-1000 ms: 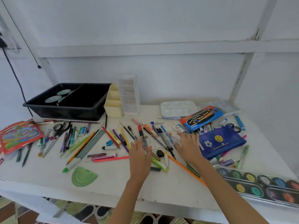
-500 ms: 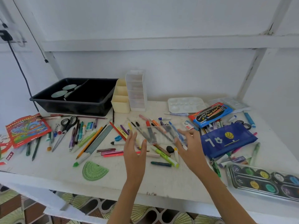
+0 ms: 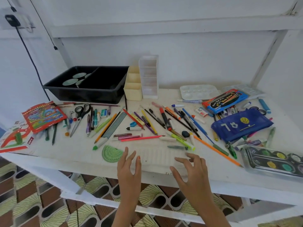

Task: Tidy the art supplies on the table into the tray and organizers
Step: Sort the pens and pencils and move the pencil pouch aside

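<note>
Head view: left hand (image 3: 129, 167), fingers (image 3: 131, 157) spread, empty; right hand (image 3: 191, 171), fingers (image 3: 179, 160) loosely curled, empty; both above the front edge of the bench (image 3: 78, 148); pens and pencils (image 3: 164, 122) lie loose mid-bench, well apart from the black tray (image 3: 85, 94) and organizers (image 3: 133, 89) at the rear; risk: a sweeping grab likely rolls the orange pencil (image 3: 216, 151), near the edge, onto the floor (image 3: 49, 202); crossed pens may scatter.

Far left, a black plug (image 3: 11, 20) sits high on the white wall (image 3: 180, 63), and its cable (image 3: 31, 58) drops down from it. A thinner cord (image 3: 43, 24) hangs just beside. A white rail (image 3: 164, 28) runs across the far side, with a slanted post (image 3: 268, 58) at right. Near, there's the floor (image 3: 41, 202), patterned green, brown and black.
</note>
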Action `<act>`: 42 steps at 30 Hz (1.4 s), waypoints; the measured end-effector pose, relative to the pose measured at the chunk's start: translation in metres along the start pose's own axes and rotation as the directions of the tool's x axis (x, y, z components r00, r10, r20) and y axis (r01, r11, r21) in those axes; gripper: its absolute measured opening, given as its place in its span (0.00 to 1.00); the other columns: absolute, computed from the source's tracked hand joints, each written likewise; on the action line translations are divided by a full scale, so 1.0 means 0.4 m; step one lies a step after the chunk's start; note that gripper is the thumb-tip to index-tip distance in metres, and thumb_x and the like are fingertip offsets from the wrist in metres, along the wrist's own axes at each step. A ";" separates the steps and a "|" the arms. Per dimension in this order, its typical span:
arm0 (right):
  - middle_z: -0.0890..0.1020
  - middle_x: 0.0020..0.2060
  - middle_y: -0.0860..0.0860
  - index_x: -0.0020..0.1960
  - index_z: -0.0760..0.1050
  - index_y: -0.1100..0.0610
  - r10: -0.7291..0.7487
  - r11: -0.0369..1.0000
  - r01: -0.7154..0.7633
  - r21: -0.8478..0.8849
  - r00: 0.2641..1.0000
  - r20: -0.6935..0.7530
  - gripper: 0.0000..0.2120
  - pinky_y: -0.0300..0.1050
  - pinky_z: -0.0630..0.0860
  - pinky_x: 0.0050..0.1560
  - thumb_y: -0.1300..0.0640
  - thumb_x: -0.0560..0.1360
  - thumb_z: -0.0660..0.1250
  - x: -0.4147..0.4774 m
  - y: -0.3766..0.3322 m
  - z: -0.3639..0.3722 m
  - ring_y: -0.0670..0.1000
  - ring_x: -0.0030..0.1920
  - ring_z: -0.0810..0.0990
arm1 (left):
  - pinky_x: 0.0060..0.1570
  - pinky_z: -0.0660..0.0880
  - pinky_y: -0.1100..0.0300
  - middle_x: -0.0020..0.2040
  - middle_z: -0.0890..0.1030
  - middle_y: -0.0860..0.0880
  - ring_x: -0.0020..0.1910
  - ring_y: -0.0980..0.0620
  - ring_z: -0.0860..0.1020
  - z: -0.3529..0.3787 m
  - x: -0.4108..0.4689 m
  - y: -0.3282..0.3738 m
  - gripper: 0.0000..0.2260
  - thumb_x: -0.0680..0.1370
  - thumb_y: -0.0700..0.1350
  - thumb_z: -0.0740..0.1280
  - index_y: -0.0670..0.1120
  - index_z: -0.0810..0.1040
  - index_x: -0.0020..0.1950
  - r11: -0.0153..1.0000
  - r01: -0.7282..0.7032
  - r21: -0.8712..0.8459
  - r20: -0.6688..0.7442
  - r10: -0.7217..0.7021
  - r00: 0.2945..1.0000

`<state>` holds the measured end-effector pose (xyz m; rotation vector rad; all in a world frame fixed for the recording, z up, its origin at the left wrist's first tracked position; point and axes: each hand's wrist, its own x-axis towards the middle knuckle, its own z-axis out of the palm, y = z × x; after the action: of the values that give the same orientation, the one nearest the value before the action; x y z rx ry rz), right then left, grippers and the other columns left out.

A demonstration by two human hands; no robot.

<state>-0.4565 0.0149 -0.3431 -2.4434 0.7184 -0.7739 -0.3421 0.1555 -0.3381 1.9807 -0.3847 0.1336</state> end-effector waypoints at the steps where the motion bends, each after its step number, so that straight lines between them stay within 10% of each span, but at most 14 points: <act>1: 0.73 0.55 0.50 0.54 0.78 0.47 0.003 1.000 -0.003 -0.001 1.000 -0.005 0.19 0.48 0.74 0.51 0.38 0.73 0.59 -0.012 0.000 0.004 0.47 0.53 0.67 | 0.65 0.56 0.69 0.71 0.67 0.54 0.68 0.61 0.62 -0.003 -0.003 -0.009 0.13 0.78 0.44 0.64 0.45 0.78 0.61 1.000 -0.005 0.005 0.014 0.005 1.000; 14: 0.73 0.67 0.47 0.62 0.74 0.49 -0.059 0.982 0.069 -0.176 0.996 0.060 0.21 0.46 0.56 0.67 0.41 0.78 0.52 -0.037 -0.014 0.070 0.47 0.72 0.60 | 0.71 0.52 0.57 0.72 0.67 0.49 0.74 0.52 0.60 0.013 -0.006 -0.069 0.23 0.83 0.54 0.47 0.46 0.71 0.69 0.786 -0.512 0.347 0.430 0.351 0.832; 26: 0.65 0.72 0.46 0.71 0.66 0.50 -0.052 0.964 0.084 -0.252 0.990 0.131 0.22 0.47 0.46 0.73 0.45 0.81 0.48 -0.011 -0.010 0.109 0.47 0.76 0.51 | 0.70 0.53 0.54 0.71 0.69 0.47 0.73 0.50 0.62 0.014 0.045 -0.101 0.24 0.83 0.53 0.43 0.45 0.69 0.71 0.704 -0.578 0.413 0.521 0.338 0.784; 31: 0.60 0.73 0.43 0.71 0.63 0.45 -0.031 0.998 0.028 0.048 0.997 0.070 0.20 0.39 0.44 0.74 0.44 0.80 0.49 -0.006 -0.024 0.090 0.44 0.76 0.47 | 0.73 0.47 0.52 0.74 0.63 0.46 0.75 0.52 0.55 0.015 0.039 -0.076 0.24 0.83 0.53 0.44 0.43 0.64 0.73 0.718 -0.563 0.409 0.464 0.367 0.806; 36: 0.74 0.61 0.48 0.61 0.76 0.55 0.171 0.973 -0.121 0.194 0.949 -0.265 0.12 0.34 0.62 0.65 0.60 0.79 0.61 0.040 -0.022 0.025 0.44 0.64 0.68 | 0.73 0.48 0.58 0.70 0.70 0.48 0.72 0.57 0.60 0.039 0.047 -0.020 0.21 0.81 0.51 0.51 0.44 0.69 0.70 0.850 -0.477 0.226 0.302 0.404 0.863; 42: 0.80 0.44 0.53 0.54 0.80 0.61 0.355 0.931 -0.308 0.195 0.890 -0.285 0.10 0.51 0.77 0.48 0.67 0.74 0.67 0.152 0.038 -0.004 0.54 0.45 0.78 | 0.57 0.65 0.67 0.55 0.80 0.51 0.55 0.54 0.75 0.142 0.130 0.060 0.13 0.78 0.46 0.59 0.46 0.79 0.58 0.843 -0.523 0.123 0.314 0.467 0.826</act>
<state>-0.4199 -0.0335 -0.3278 -2.0088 1.1252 -1.0470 -0.3055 0.0844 -0.3280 2.0622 -1.1136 0.2396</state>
